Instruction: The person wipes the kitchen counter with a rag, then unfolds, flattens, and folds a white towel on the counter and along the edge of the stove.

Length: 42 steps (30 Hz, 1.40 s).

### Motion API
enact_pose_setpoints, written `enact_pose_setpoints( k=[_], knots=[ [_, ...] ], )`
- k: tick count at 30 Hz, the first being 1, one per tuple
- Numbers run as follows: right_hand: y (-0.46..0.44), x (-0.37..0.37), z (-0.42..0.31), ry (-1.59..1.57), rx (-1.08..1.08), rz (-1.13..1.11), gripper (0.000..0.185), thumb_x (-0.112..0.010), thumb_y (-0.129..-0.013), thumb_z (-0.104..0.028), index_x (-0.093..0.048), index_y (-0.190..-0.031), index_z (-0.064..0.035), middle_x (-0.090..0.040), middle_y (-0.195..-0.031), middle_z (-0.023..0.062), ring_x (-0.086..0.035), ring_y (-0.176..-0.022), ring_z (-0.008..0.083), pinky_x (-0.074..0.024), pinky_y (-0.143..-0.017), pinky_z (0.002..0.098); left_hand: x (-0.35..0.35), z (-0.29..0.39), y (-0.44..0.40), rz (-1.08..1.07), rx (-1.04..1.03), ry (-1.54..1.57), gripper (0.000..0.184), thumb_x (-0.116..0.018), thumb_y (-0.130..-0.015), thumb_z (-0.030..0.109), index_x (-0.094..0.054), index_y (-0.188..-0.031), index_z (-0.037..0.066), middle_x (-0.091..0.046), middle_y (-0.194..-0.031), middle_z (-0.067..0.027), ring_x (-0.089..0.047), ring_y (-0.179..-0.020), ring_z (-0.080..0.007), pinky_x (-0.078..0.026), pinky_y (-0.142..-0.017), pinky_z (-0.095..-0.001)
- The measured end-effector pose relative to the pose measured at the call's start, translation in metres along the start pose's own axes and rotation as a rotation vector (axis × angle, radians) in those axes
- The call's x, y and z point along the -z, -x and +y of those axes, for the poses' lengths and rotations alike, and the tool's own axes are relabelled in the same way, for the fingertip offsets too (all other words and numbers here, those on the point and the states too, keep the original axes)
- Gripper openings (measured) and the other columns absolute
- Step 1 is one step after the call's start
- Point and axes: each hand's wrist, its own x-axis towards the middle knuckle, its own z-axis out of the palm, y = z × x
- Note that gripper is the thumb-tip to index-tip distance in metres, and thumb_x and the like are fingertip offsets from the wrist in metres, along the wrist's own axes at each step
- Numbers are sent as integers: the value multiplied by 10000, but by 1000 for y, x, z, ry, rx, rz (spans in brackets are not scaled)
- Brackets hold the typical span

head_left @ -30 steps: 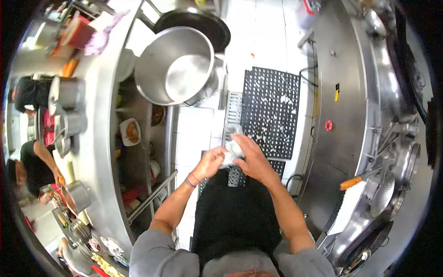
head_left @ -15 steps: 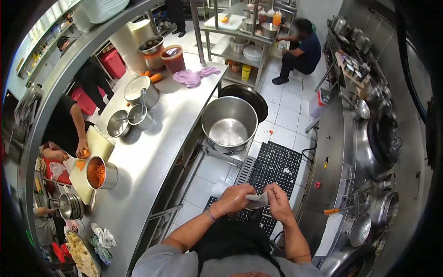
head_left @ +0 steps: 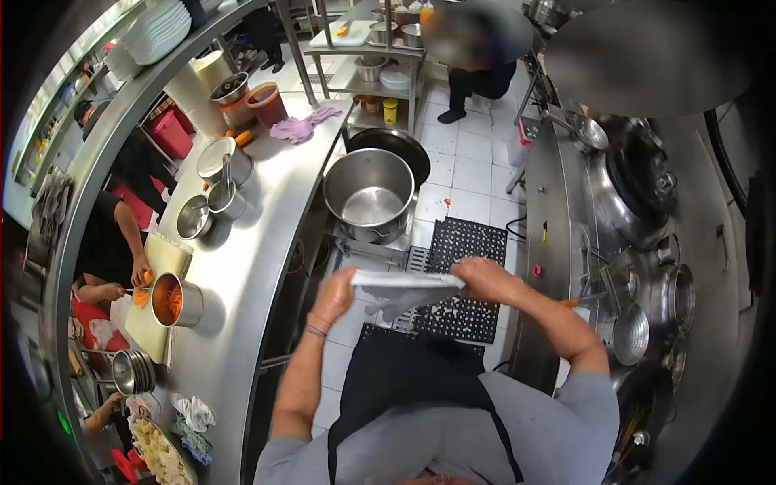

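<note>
A whitish-grey cloth (head_left: 411, 283) is pulled taut between my two hands in front of my black apron, its lower part hanging loose. My left hand (head_left: 333, 297) grips one end, and my right hand (head_left: 487, 280) is closed round the other. Beyond the cloth, a large steel stockpot (head_left: 369, 194) stands with its mouth up; its visible inside holds nothing. Below my hands lies a black perforated floor mat (head_left: 467, 242).
To the left runs a steel counter (head_left: 250, 259) bearing a pot of cut carrots (head_left: 178, 300) and a cutting board (head_left: 167, 260), where a co-worker cuts. Woks and a skimmer (head_left: 631, 335) line the right side. Another person (head_left: 477, 77) crouches ahead.
My hands have moved apart and stretched the cloth, which was bunched between them. The view has shifted, so the pot and counter appear farther left.
</note>
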Motion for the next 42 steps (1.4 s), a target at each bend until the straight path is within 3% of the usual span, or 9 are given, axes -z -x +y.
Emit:
enact_pose_setpoints(
  k=[2, 5, 8, 11, 14, 25, 27, 36, 42],
  knots=[
    [-1, 17, -7, 110, -9, 73, 288, -675, -688, 42, -716, -956, -53, -682, -955, 146, -678, -960, 363, -565, -848, 460, 45, 34, -26, 53, -112, -149, 335, -503, -770, -74, -675, -1040, 24, -697, -1051, -208, -645, -1016, -421, -516, -886, -480],
    [8, 77, -40, 7, 67, 655, 390, -669, -651, 43, -720, -1027, -51, -657, -878, 156, -674, -864, 350, -541, -753, 451, 114, 129, -39, 318, -174, -115, 413, -478, -750, -104, -684, -1093, 0, -698, -1086, -208, -649, -1034, -408, -511, -930, -450],
    [17, 81, -54, -171, 151, 893, 432, -672, -633, 37, -726, -1050, -64, -653, -862, 153, -663, -837, 343, -521, -725, 446, 127, 177, -21, 413, -134, -16, 438, -472, -738, -116, -677, -1112, -18, -694, -1084, -211, -654, -1014, -409, -515, -923, -441],
    [-7, 11, -16, -309, 320, 668, 379, -679, -632, 32, -723, -995, -69, -671, -882, 145, -666, -849, 349, -524, -725, 445, 63, 144, 12, 374, -99, 150, 400, -475, -747, -102, -671, -1084, -12, -685, -1056, -222, -656, -1003, -415, -526, -884, -448],
    [-12, -27, 36, 54, 251, 206, 317, -672, -669, 33, -684, -976, -44, -661, -907, 164, -665, -846, 372, -550, -762, 471, 12, 72, 61, -69, 171, -148, 348, -522, -745, -54, -663, -1057, 8, -677, -1028, -242, -637, -997, -438, -517, -842, -497],
    [-122, -69, 15, -110, 364, 184, 188, -810, -712, -26, -668, -833, -2, -637, -847, 175, -630, -796, 364, -501, -743, 416, 13, 87, 176, 464, 417, -88, 379, -545, -780, -53, -681, -1129, 2, -695, -1074, -232, -648, -1039, -433, -524, -914, -466],
    [-148, -101, 6, -404, 191, 12, 217, -831, -743, 4, -621, -795, -10, -707, -870, 108, -640, -777, 148, -501, -710, 317, 14, 76, 209, 514, 525, -23, 373, -541, -787, -63, -677, -1130, -7, -697, -1064, -233, -649, -1031, -436, -526, -916, -452],
    [-235, -193, -135, -1156, 320, -305, 220, -700, -871, 75, -536, -941, -54, -649, -925, 22, -586, -864, 85, -478, -774, 245, 59, 46, 327, 944, 884, 368, 100, -687, -882, -35, -619, -945, 2, -693, -892, -43, -635, -847, -101, -515, -762, -260],
    [-289, -168, -275, -1273, 448, -173, 205, -666, -909, 41, -539, -1035, -59, -591, -965, 23, -539, -876, 97, -451, -773, 248, 128, 26, 360, 1311, 830, 646, 187, -706, -850, -39, -586, -961, 51, -634, -859, 7, -582, -785, -63, -462, -693, -215]
  ],
)
